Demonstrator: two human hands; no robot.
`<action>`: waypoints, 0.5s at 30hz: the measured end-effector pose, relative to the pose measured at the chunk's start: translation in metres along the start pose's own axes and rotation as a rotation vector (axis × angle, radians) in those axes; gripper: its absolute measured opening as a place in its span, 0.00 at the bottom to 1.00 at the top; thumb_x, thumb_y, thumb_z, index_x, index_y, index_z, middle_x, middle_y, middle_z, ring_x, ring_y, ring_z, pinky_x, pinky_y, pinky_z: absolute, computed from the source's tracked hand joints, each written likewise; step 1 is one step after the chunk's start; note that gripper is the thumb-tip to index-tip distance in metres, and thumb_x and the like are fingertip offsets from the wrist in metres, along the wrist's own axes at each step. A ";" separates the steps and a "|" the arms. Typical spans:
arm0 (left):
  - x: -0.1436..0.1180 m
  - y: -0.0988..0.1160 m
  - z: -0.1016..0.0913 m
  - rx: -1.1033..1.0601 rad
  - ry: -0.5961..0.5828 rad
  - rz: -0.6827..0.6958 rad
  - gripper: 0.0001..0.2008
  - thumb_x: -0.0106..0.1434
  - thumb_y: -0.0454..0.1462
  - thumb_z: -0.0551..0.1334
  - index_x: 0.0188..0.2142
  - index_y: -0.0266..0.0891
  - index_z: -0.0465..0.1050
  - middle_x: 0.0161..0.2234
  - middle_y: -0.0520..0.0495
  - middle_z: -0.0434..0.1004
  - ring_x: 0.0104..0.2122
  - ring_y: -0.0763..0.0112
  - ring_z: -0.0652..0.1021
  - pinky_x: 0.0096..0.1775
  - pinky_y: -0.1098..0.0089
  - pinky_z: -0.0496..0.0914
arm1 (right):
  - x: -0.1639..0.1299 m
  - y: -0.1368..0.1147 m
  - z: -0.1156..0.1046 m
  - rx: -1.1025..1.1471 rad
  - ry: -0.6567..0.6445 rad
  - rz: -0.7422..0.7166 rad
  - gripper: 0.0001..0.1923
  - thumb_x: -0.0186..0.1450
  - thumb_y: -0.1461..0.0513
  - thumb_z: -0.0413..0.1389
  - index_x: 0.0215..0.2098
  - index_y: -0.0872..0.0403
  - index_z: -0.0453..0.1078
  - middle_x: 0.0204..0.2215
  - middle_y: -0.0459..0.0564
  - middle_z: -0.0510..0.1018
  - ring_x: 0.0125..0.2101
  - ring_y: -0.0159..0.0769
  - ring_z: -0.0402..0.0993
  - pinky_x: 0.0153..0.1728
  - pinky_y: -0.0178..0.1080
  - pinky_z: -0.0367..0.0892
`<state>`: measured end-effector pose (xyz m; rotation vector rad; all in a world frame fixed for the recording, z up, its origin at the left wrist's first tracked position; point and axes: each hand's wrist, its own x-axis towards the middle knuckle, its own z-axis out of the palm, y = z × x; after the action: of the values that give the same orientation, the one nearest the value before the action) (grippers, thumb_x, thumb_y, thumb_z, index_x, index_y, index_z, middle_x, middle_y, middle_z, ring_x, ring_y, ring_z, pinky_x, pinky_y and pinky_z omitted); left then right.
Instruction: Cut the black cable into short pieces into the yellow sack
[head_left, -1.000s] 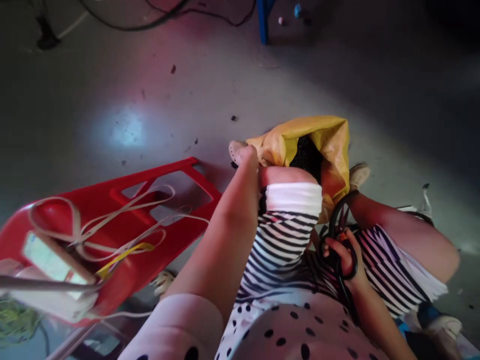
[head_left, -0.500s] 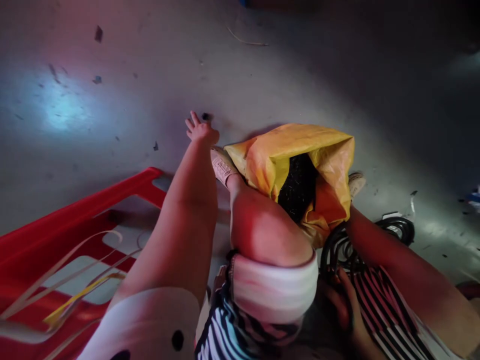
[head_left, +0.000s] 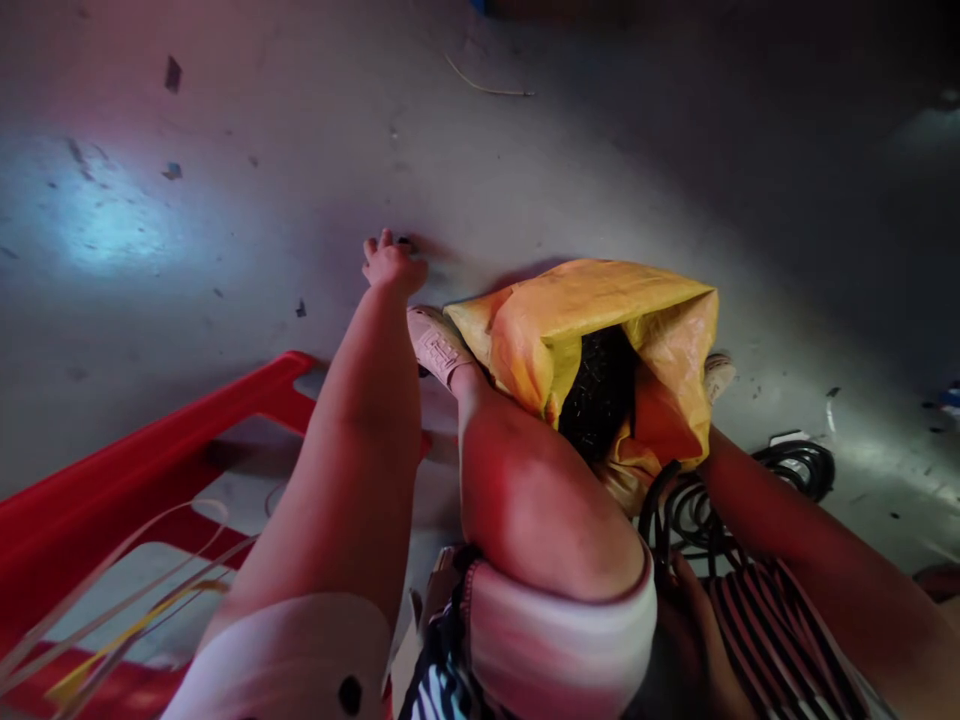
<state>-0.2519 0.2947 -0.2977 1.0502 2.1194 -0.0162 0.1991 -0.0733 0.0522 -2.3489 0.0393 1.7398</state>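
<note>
Left hand, loosely spread, nothing visibly held, is placed beside a small black piece, upper centre; lower right, the right hand's grip cannot be told. Probably light and stiff, the piece is best pinched edgewise.

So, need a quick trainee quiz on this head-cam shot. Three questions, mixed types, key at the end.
1. True or false: the yellow bag sits between the person's shoes with its mouth open.

2. Which thing is nearest the left hand?
A) the coiled black cable
B) the small black piece on the floor
C) the yellow strap

3. Fill in: the stuff inside the bag is ____ in colour.

Key: 1. True. 2. B. 3. Black.
</note>
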 end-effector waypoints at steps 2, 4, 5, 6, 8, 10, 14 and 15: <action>0.004 -0.002 0.001 0.006 -0.009 -0.038 0.30 0.67 0.50 0.69 0.66 0.46 0.80 0.70 0.34 0.76 0.80 0.38 0.53 0.74 0.35 0.55 | 0.004 0.008 -0.001 0.027 0.065 0.000 0.27 0.51 0.41 0.75 0.51 0.19 0.88 0.53 0.37 0.91 0.60 0.65 0.86 0.53 0.55 0.87; 0.005 -0.001 0.003 0.042 -0.026 -0.101 0.31 0.70 0.48 0.67 0.69 0.40 0.78 0.72 0.29 0.73 0.79 0.39 0.59 0.74 0.38 0.58 | 0.008 0.018 -0.002 0.043 0.090 -0.039 0.27 0.49 0.41 0.75 0.49 0.16 0.87 0.53 0.34 0.90 0.60 0.65 0.86 0.52 0.57 0.86; 0.004 -0.001 0.005 0.059 -0.029 -0.129 0.32 0.71 0.46 0.65 0.71 0.38 0.76 0.73 0.27 0.71 0.78 0.40 0.62 0.74 0.39 0.59 | 0.010 0.023 -0.002 0.052 0.102 -0.051 0.27 0.49 0.42 0.75 0.49 0.14 0.86 0.53 0.33 0.90 0.60 0.64 0.85 0.54 0.57 0.85; 0.003 0.000 0.006 0.066 -0.027 -0.150 0.32 0.72 0.45 0.64 0.72 0.37 0.75 0.74 0.25 0.69 0.77 0.40 0.64 0.74 0.40 0.60 | 0.013 0.029 -0.002 0.066 0.115 -0.055 0.28 0.50 0.43 0.75 0.50 0.12 0.85 0.54 0.31 0.89 0.61 0.63 0.85 0.57 0.56 0.83; 0.001 0.002 0.010 0.053 -0.013 -0.166 0.32 0.73 0.46 0.63 0.73 0.40 0.75 0.72 0.23 0.70 0.76 0.38 0.67 0.73 0.40 0.63 | 0.018 0.038 -0.001 0.097 0.150 -0.058 0.29 0.50 0.44 0.75 0.50 0.10 0.84 0.55 0.30 0.89 0.63 0.61 0.83 0.61 0.56 0.80; -0.001 0.004 0.013 0.045 -0.003 -0.180 0.30 0.73 0.49 0.63 0.71 0.43 0.77 0.68 0.22 0.73 0.74 0.34 0.70 0.71 0.38 0.65 | 0.024 0.045 -0.001 0.100 0.165 -0.084 0.30 0.48 0.44 0.75 0.50 0.12 0.85 0.55 0.32 0.89 0.64 0.63 0.82 0.62 0.58 0.78; -0.003 0.011 0.017 0.125 -0.026 -0.166 0.29 0.77 0.49 0.57 0.69 0.38 0.78 0.69 0.18 0.74 0.77 0.33 0.66 0.72 0.35 0.64 | 0.029 0.046 0.000 0.075 0.145 -0.114 0.28 0.46 0.45 0.75 0.46 0.16 0.87 0.52 0.34 0.90 0.63 0.67 0.81 0.60 0.58 0.80; -0.004 0.012 0.017 0.140 -0.033 -0.157 0.30 0.77 0.48 0.56 0.70 0.36 0.77 0.70 0.18 0.73 0.77 0.34 0.64 0.72 0.34 0.63 | 0.027 0.043 0.002 0.079 0.144 -0.111 0.28 0.46 0.45 0.76 0.47 0.14 0.87 0.51 0.32 0.90 0.64 0.66 0.81 0.61 0.57 0.80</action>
<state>-0.2318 0.2950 -0.3036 0.9539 2.1914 -0.2596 0.1992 -0.1120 0.0196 -2.3665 0.0015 1.4899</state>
